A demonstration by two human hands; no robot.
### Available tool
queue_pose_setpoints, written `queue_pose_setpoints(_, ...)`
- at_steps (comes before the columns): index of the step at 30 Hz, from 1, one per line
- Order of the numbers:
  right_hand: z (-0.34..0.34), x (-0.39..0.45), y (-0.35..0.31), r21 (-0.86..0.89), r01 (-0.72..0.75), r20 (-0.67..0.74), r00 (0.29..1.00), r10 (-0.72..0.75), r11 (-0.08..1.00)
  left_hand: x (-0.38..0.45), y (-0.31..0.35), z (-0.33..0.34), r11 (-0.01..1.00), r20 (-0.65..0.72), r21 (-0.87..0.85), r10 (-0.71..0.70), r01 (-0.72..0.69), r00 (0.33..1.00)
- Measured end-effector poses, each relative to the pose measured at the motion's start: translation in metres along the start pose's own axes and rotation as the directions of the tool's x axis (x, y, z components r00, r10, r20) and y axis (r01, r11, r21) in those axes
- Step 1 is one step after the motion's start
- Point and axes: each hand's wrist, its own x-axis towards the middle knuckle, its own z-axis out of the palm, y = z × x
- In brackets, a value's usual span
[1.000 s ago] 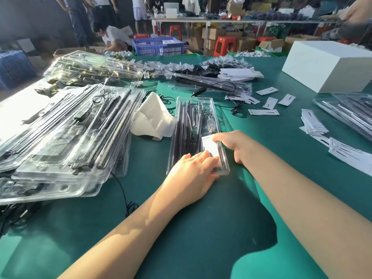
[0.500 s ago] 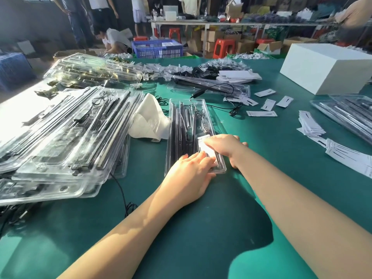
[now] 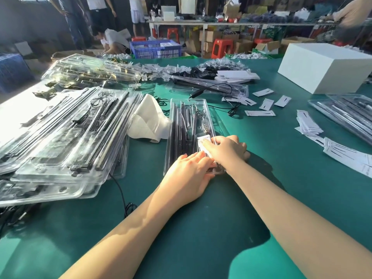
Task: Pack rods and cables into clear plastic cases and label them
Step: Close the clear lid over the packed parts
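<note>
One long clear plastic blister case (image 3: 188,125) lay lengthwise on the green table mat (image 3: 201,228), centre of the table. Inside it: several thin black rods (image 3: 177,135) in the left channels, a coiled cable (image 3: 196,112) near the far end, a small inline controller (image 3: 204,124) on the right side. A white rectangular label (image 3: 202,142) sat on the case's near right part.

Left hand (image 3: 189,174) lay flat on the near end of the case, fingers straight and pressing down. Right hand (image 3: 226,149) lay over the label from the right, fingers extended on it; thumb hidden, so I couldn't tell if it pinched anything.

Left of the case: a stack of filled clear cases (image 3: 66,135), count unclear, overlapping. A second pile of clear cases (image 3: 90,72) sat further back. One more filled case (image 3: 209,87) lay behind the centre one, and a few (image 3: 346,111) at the right edge.

One folded white liner sheet (image 3: 149,119) sat just left of the centre case. Four loose white slotted cards (image 3: 265,103) lay to the right, plus a fanned stack of cards (image 3: 308,123). One white rectangular box (image 3: 322,67) stood far right.
</note>
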Motion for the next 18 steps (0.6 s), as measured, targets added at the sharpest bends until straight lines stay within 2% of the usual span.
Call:
queue_pose_setpoints(11,-0.003,-0.002,0.003,0.119,-0.032,-0.008,0.999,0.033,0.992,0.000,-0.002,-0.001,1.000,0.016,-0.013,0.005,-0.004,1.000)
queue_pose_setpoints(14,-0.001,-0.005,0.007,0.159,-0.002,-0.093,0.996,0.017,0.987,0.001,0.001,0.000,1.000,0.020,-0.011,0.019,-0.019,1.000)
queue_pose_setpoints(18,-0.002,-0.014,0.014,0.286,0.130,-0.218,0.974,-0.068,0.949,0.003,0.004,0.002,0.999,0.021,0.004,0.039,-0.039,0.999)
